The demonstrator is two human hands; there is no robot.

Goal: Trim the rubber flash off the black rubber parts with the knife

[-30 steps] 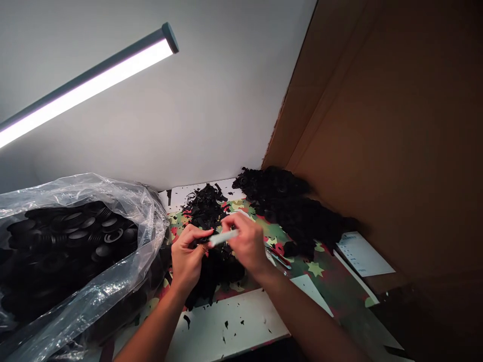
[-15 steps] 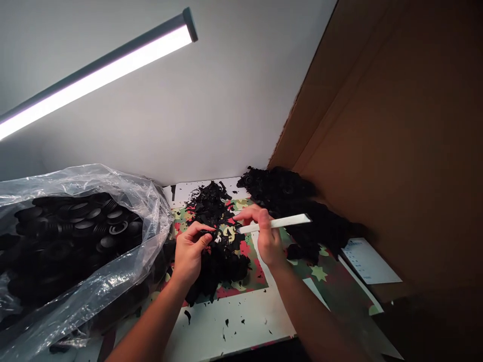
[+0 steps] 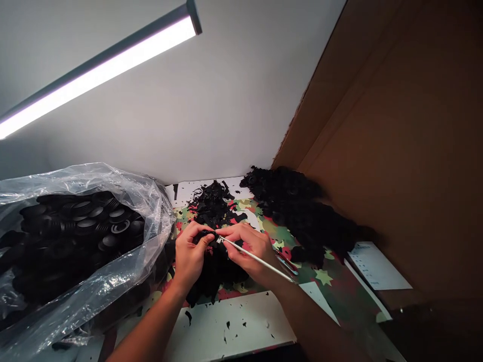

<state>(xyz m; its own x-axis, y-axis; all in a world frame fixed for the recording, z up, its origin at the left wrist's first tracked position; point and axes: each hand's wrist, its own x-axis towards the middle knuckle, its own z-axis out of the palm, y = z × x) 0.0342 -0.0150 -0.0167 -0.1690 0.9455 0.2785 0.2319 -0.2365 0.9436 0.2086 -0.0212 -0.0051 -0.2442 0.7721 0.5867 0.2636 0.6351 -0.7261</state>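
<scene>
Swung down since the earlier frame, the white blade [image 3: 256, 259] in the closed right hand [image 3: 249, 249] now meets the small black part [image 3: 206, 235] pinched in the left hand [image 3: 190, 256], just right of the plastic bag [image 3: 124, 281]; shallow, controlled strokes seem advisable.

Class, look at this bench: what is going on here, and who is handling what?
A person works at a table with bare hands. The left hand pinches a small black part. The right hand holds a thin white tool with its tip at that part. Black scraps lie heaped behind and below the hands, with a bigger dark pile by the cardboard wall. A clear bag of black round parts sits to the left.
</scene>
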